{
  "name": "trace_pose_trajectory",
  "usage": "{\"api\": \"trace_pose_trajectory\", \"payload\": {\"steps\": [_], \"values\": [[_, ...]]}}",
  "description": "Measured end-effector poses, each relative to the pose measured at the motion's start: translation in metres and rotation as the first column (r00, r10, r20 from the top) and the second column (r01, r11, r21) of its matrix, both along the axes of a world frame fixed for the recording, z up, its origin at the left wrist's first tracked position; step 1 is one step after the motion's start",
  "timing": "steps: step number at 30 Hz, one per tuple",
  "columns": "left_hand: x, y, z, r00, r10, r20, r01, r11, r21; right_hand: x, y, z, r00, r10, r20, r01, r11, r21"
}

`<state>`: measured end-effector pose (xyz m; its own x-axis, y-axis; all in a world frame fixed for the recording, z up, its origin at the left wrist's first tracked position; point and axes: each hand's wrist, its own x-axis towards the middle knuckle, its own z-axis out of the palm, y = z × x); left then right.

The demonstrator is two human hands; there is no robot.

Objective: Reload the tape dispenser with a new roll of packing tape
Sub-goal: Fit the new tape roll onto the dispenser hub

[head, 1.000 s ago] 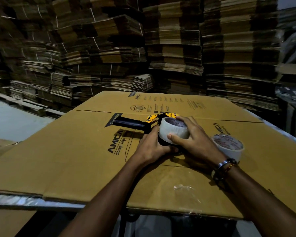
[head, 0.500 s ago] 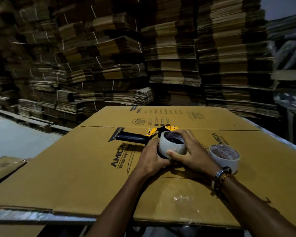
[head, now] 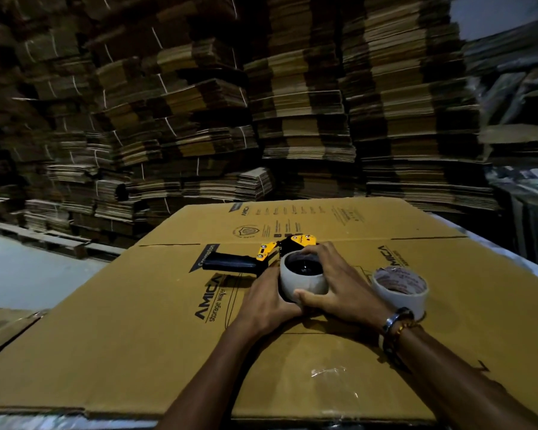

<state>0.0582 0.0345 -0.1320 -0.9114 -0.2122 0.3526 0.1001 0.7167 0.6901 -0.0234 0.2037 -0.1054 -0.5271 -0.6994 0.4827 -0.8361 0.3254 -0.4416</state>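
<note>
A black and yellow tape dispenser (head: 263,259) lies on its side on a flattened cardboard box (head: 156,321), handle pointing left. A pale roll of tape (head: 303,282) sits on the dispenser's hub, its dark core facing up. My right hand (head: 339,287) wraps the roll from the right, thumb on its near side. My left hand (head: 269,301) grips the dispenser's body just below and left of the roll. A second roll of tape (head: 399,288) stands on the cardboard to the right, behind my right wrist.
Tall stacks of bundled flat cardboard (head: 261,103) fill the background. A scrap of clear film (head: 328,372) lies on the cardboard near the front edge. Grey floor (head: 22,268) and a wooden pallet (head: 53,242) lie to the left.
The roll has settled lower onto the dispenser, its dark core now showing. My right-hand fingers spread further around it. The camera has tilted up a little.
</note>
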Motion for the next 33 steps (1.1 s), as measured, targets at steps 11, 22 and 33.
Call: {"api": "trace_pose_trajectory", "payload": {"steps": [11,22,33], "values": [[-0.003,0.000,0.000,1.000,-0.001,0.016,0.001,1.000,-0.008,0.011,-0.010,-0.007,0.931,-0.123,0.343,0.184,0.971,-0.152],[-0.003,-0.003,0.002,1.000,0.024,0.020,-0.022,0.996,-0.089,0.009,-0.014,-0.011,0.907,-0.127,0.401,0.212,0.962,-0.174],[-0.002,-0.001,0.003,0.999,0.015,0.043,-0.009,0.993,-0.121,0.007,-0.009,-0.006,0.935,-0.107,0.338,0.151,0.983,-0.107]]}}
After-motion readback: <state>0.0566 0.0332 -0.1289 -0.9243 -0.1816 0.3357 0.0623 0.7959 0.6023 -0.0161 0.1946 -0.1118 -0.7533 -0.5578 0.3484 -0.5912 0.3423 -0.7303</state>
